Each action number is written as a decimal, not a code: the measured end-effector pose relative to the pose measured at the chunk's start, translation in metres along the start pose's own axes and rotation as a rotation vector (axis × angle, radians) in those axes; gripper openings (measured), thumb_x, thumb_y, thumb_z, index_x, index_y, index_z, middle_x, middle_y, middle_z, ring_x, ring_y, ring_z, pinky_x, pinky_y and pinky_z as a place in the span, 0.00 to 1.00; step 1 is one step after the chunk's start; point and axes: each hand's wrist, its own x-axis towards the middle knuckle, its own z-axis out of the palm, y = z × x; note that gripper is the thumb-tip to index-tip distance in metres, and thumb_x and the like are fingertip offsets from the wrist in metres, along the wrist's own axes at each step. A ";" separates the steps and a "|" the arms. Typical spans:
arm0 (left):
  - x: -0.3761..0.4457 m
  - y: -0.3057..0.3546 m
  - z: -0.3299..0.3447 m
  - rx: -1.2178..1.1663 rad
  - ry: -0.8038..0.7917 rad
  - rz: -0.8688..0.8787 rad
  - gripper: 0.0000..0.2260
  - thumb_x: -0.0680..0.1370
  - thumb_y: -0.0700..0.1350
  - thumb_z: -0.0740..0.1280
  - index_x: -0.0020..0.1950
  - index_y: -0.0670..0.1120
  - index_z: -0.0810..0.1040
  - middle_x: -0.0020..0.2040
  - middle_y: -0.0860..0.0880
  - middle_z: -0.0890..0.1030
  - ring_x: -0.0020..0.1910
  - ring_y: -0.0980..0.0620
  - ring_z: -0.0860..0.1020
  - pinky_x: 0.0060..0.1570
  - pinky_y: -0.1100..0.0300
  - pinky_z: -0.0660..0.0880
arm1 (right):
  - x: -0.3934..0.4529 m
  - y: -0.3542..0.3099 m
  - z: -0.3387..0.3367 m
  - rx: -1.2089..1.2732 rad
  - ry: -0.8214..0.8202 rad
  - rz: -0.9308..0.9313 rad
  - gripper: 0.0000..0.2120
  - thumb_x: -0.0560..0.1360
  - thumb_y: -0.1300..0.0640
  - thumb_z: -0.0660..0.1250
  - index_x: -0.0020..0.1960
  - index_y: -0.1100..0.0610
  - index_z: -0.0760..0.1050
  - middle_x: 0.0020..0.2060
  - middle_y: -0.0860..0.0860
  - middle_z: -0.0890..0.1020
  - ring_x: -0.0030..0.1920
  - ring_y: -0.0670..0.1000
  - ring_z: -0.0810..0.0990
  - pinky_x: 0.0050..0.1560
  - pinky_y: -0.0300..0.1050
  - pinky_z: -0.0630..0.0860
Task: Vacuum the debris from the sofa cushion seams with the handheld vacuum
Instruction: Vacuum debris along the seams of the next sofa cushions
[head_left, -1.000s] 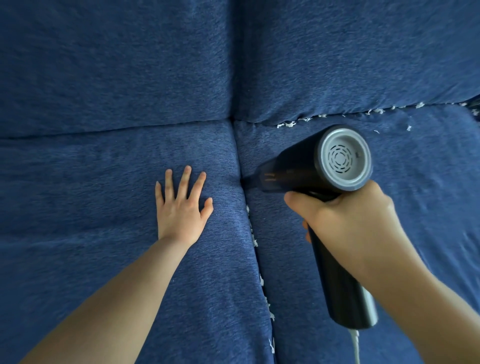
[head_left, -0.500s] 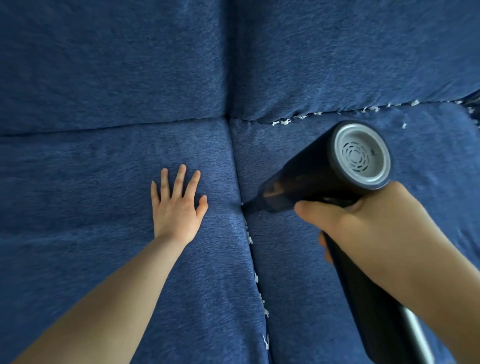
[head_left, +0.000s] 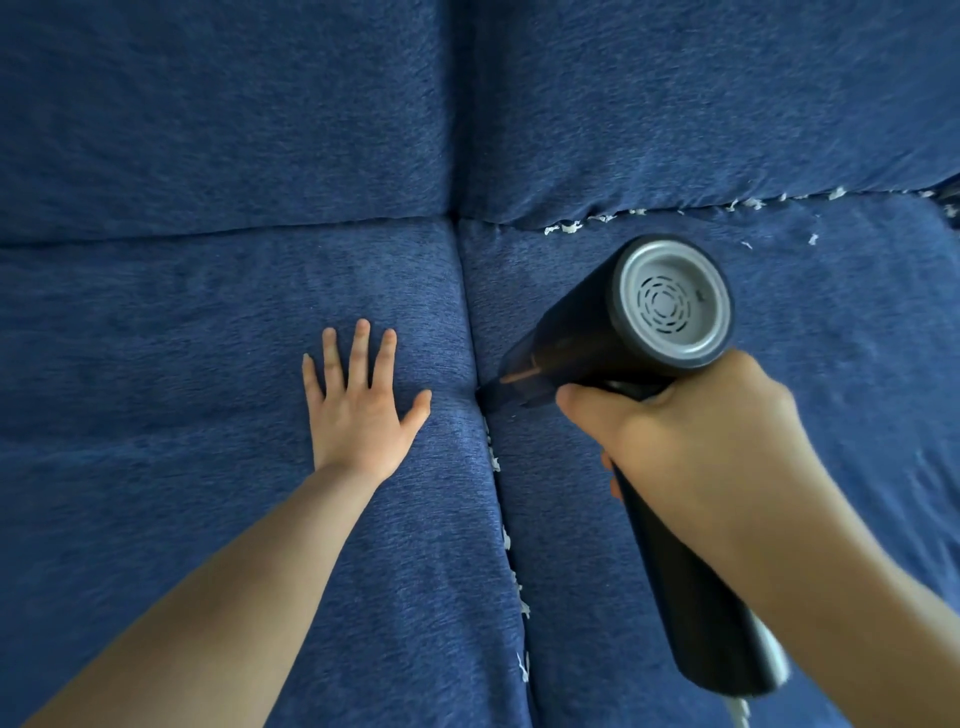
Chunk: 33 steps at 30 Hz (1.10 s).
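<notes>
My right hand (head_left: 691, 447) grips the handheld vacuum (head_left: 618, 332), nozzle in the centre seam (head_left: 470, 312) just beside my flat, spread left hand (head_left: 363, 410). Beyond the nozzle the seam looks clean; white debris (head_left: 506, 540) remains nearer me (also along the back seam (head_left: 675, 208)).

Blue sofa cushions (head_left: 208, 322), white debris (head_left: 563, 227) along seams
</notes>
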 end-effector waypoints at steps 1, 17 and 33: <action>0.000 0.000 0.000 0.001 0.000 0.003 0.35 0.77 0.66 0.54 0.79 0.48 0.56 0.80 0.45 0.53 0.78 0.37 0.49 0.74 0.37 0.48 | 0.002 0.002 0.002 0.018 0.025 -0.019 0.25 0.58 0.35 0.67 0.35 0.57 0.81 0.30 0.54 0.83 0.33 0.57 0.83 0.36 0.46 0.80; -0.011 -0.003 0.001 -0.001 0.001 0.063 0.32 0.80 0.62 0.48 0.79 0.46 0.57 0.79 0.42 0.56 0.78 0.37 0.51 0.74 0.37 0.50 | -0.008 0.007 0.000 0.047 0.104 0.047 0.17 0.61 0.39 0.72 0.32 0.54 0.80 0.25 0.52 0.82 0.36 0.55 0.83 0.38 0.43 0.76; -0.023 0.023 0.001 -0.051 -0.050 -0.053 0.28 0.80 0.62 0.53 0.79 0.56 0.54 0.80 0.42 0.48 0.78 0.37 0.44 0.75 0.37 0.43 | -0.007 0.010 -0.003 0.039 0.010 0.101 0.34 0.46 0.33 0.63 0.40 0.57 0.79 0.35 0.55 0.85 0.40 0.59 0.85 0.47 0.53 0.82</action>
